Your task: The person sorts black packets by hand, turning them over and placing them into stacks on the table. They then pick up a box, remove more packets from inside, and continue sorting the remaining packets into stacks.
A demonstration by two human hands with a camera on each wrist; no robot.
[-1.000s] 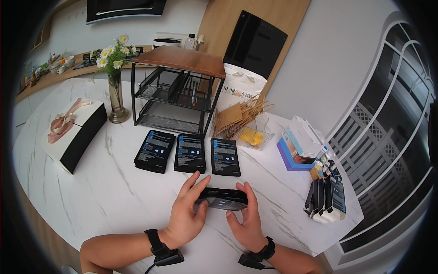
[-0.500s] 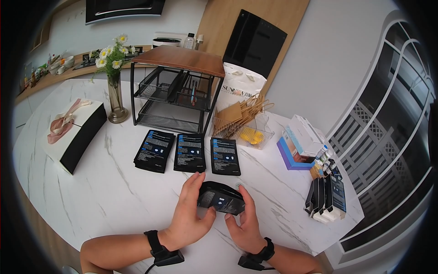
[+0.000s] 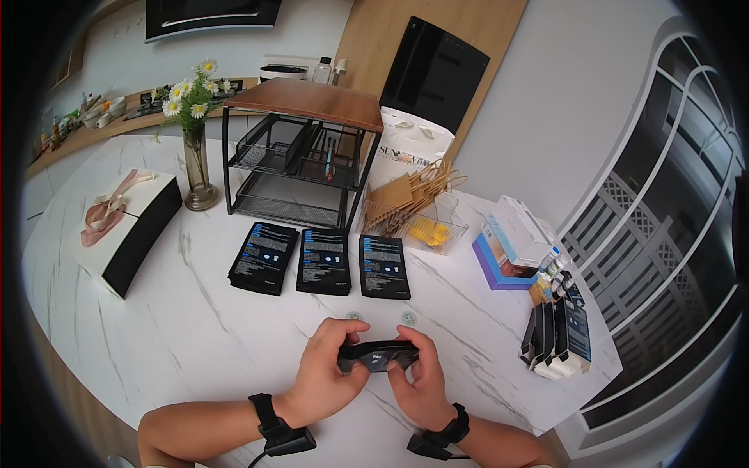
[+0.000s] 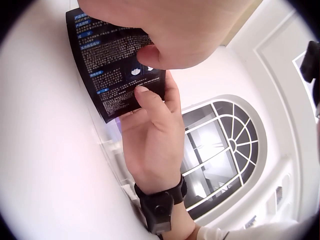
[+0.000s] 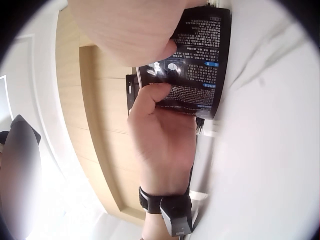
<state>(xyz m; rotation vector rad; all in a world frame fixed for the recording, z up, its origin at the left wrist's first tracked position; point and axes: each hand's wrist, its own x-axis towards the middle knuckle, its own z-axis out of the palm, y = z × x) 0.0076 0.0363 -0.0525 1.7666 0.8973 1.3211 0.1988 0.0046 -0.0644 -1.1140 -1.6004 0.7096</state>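
Note:
Both hands hold a black printed pouch (image 3: 380,358) upright over the near part of the white table. My left hand (image 3: 328,365) grips its left end, thumb on the printed face. At the other end my right hand (image 3: 423,373) pinches it, its thumb (image 4: 146,96) lying on the print in the left wrist view. The pouch (image 5: 200,65) carries white text with blue headings and bows slightly. Just behind the hands, two small round green stickers (image 3: 409,318) lie on the table. Three stacks of similar black pouches (image 3: 324,261) stand in a row farther back.
Behind the stacks is a black mesh organizer (image 3: 292,204) with a wooden top. A clear bin (image 3: 437,238) with brown paper bags stands beside it. Open black cartons (image 3: 555,343) and stacked boxes (image 3: 511,242) are at right. A vase (image 3: 200,168) and ribboned box (image 3: 129,226) stand left.
The pouch has come down and toward me, tilting as the hands moved. My left fingers have curled in from a straighter pose. Both green stickers behind the hands have come into fuller view.

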